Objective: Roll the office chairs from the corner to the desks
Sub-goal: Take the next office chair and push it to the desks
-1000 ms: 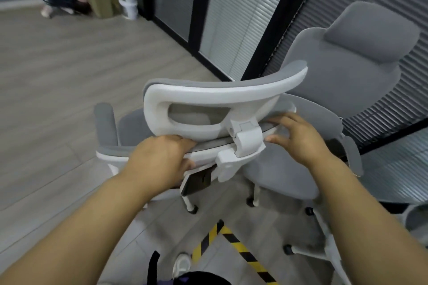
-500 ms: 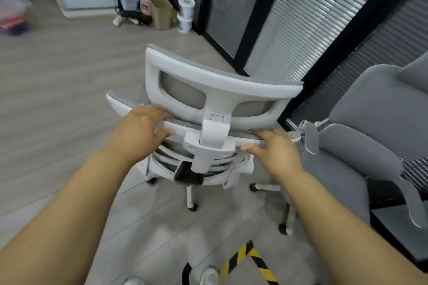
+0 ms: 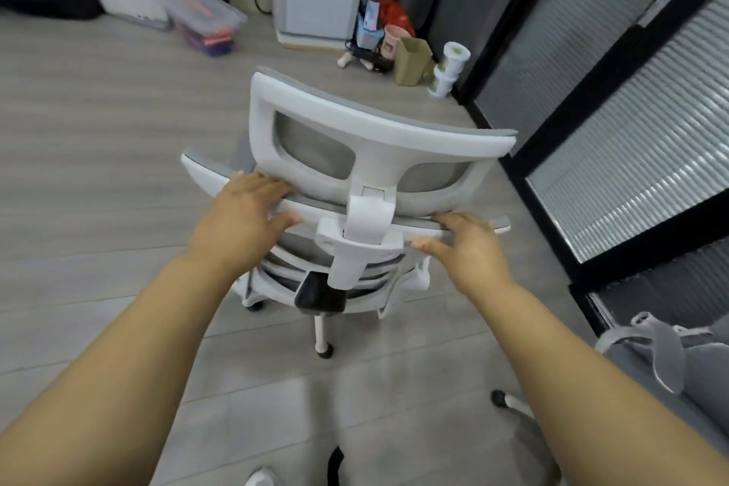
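- Both hands grip the office chair [image 3: 378,138] by its backrest rail: left hand [image 3: 240,217], right hand [image 3: 469,249], fingers curled over.
- It stands on open floor [image 3: 118,130]; second chair [image 3: 651,347] near, right.
- Advise even push; uneven force would swivel it.

A person's two arms, seen from their own viewpoint: the left forearm [image 3: 138,347] and right forearm [image 3: 572,359] are bare, sleeveless to the near edge. The left hand [image 3: 240,217] and right hand [image 3: 469,249] are ungloved. At the near edge shows a white shoe toe [image 3: 260,479], and just right of it a black strip [image 3: 336,464], too unclear to identify.
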A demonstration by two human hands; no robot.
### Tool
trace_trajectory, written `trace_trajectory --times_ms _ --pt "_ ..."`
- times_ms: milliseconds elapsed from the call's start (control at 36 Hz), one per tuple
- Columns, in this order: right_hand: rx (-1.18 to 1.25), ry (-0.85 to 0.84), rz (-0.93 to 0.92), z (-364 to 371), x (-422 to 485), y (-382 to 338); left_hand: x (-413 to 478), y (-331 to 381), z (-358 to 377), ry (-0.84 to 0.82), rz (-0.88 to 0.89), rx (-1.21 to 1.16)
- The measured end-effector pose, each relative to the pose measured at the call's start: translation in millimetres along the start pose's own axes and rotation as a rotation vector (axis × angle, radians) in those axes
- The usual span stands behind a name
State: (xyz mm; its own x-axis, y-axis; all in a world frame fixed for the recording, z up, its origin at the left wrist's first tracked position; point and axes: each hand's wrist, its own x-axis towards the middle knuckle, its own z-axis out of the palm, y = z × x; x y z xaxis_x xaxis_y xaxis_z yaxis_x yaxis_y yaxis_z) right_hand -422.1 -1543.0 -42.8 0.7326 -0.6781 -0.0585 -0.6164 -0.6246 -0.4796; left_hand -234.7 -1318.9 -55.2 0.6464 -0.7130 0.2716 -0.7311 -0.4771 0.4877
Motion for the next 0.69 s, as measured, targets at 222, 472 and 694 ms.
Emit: trace_trajectory --times_ms 222,472,694 --pt "-0.02 -0.059 -0.277 61 32 -104 -45 -80 -65 0.127 -0.185 0.077" --pt "-0.069 -0.189 -0.598 132 51 -231 -122 -152 -129 0.32 -0.48 0.178" --pt "-0.07 -0.34 -0.882 195 44 -345 -202 -188 -174 0.482 -0.719 0.304"
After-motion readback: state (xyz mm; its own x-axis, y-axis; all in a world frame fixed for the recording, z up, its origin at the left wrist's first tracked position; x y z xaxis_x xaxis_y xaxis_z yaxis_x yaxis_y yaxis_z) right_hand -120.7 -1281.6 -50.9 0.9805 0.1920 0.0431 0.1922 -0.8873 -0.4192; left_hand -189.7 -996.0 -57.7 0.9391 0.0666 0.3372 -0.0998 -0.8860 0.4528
